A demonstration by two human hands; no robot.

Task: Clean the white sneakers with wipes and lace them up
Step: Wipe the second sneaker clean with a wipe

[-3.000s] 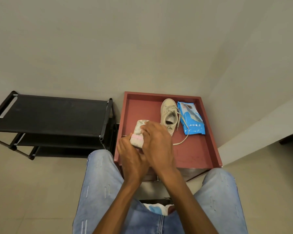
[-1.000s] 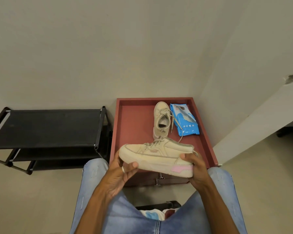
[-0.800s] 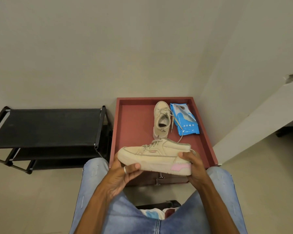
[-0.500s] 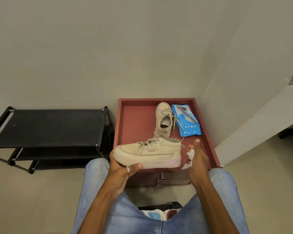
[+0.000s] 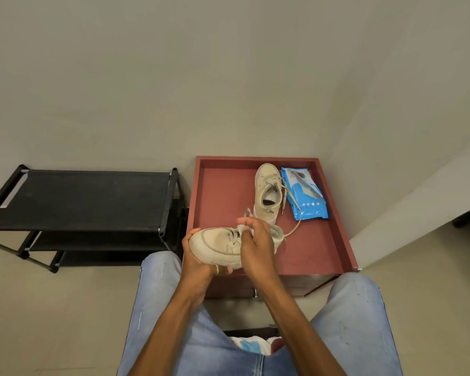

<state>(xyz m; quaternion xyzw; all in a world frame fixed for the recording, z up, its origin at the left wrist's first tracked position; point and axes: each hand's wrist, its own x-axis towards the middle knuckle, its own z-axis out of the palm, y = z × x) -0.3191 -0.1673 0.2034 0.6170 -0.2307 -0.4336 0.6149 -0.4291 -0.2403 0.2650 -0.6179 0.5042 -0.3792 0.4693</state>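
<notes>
one head-worn wide-angle view looks steeply down over the knees at a red tray [image 5: 334,234], close.

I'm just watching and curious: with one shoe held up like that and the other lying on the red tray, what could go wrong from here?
The held sneaker rests only in the left hand, partly past the red tray's front edge; a weak grip could drop it. The second sneaker's loose lace trails toward the right hand and could snag. The wipe at its fingers looks small, so it may only smear dirt.
</notes>
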